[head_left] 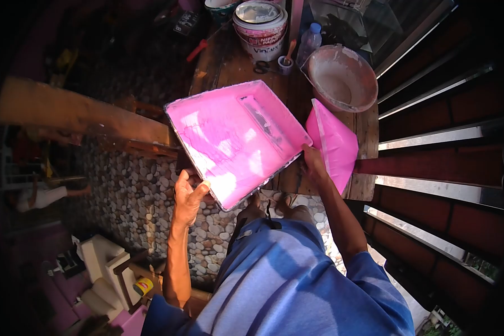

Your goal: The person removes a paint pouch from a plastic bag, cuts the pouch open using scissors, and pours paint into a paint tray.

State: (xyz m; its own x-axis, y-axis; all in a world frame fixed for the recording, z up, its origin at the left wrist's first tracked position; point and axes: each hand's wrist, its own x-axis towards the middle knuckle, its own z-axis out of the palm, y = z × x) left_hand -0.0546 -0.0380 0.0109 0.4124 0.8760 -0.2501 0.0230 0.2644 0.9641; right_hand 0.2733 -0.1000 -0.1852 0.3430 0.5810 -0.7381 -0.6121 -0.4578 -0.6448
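Observation:
A pink-coated paint tray [235, 134] is held up in front of me, tilted, with one corner pointing toward my body. My left hand [189, 196] grips its lower left edge, thumb on the rim and fingers underneath. At the lower right corner, my right hand [313, 162] pinches the rim. Streaks and a dark patch mark the pink inside of the tray. Just right of my right hand, a pink folded piece [335, 143], like a sheet or bag, lies on the wooden table [361, 182].
On the table stand a paint bucket [260, 33], a plastic bottle [309, 42], a small cup [285, 65] with a brush, scissors [261, 67] and a large stained bucket [343, 78]. A slatted fence [431, 171] runs along the right. Pebbled floor [151, 196] lies below.

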